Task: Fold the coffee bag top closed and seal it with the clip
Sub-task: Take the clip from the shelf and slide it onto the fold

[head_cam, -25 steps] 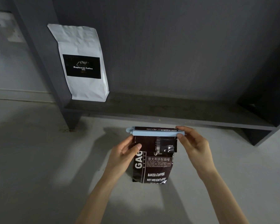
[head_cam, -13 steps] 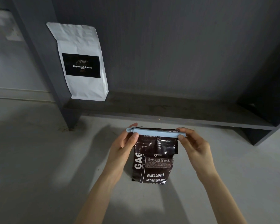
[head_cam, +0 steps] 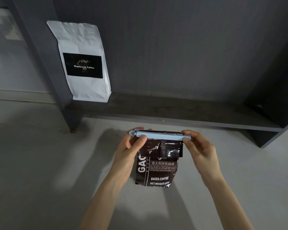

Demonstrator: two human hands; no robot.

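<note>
A dark brown coffee bag (head_cam: 158,170) with white lettering stands upright on the pale floor in the middle of the view. Its top is folded down, and a long light blue clip (head_cam: 163,135) lies across the fold from side to side. My left hand (head_cam: 131,150) pinches the clip's left, hinged end with thumb in front and fingers behind. My right hand (head_cam: 198,148) pinches the clip's right end the same way. Whether the clip is fully snapped shut cannot be told.
A white coffee bag (head_cam: 83,63) with a black label stands at the left end of a low dark shelf (head_cam: 173,112) against a dark grey wall. A dark upright post (head_cam: 45,63) stands left of it. Pale concrete floor (head_cam: 40,163) surrounds the brown bag.
My left hand moved up from the bag's side to the clip's left end. The clip now sits level along the folded top. My right hand stays on the right end.
</note>
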